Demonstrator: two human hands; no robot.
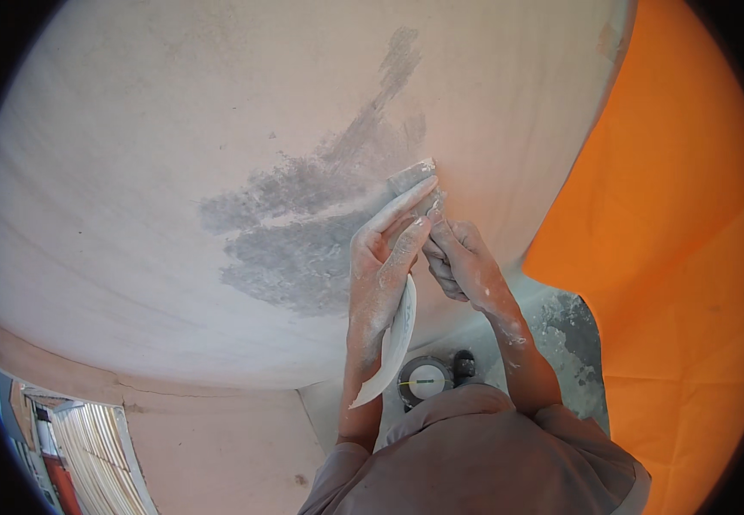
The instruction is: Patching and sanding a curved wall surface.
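Note:
My left hand, dusted white, is closed around a thin curved white piece whose lower end hangs along my left forearm. Above my left fingers a grey flat blade-like part shows, with pale putty crusted on its tip. Whether it belongs to the white piece I cannot tell. My right hand, also dusty, is closed just to the right, thumb up, on a small flat putty-smeared tool mostly hidden by fingers. Both hands nearly touch, in front of a grey rough patch on the pale surface.
A large pale curved surface fills the upper left. An orange sheet hangs along the right. Below my hands stands a round dark-rimmed container with a pale top, beside a dark shoe. Corrugated panels show at lower left.

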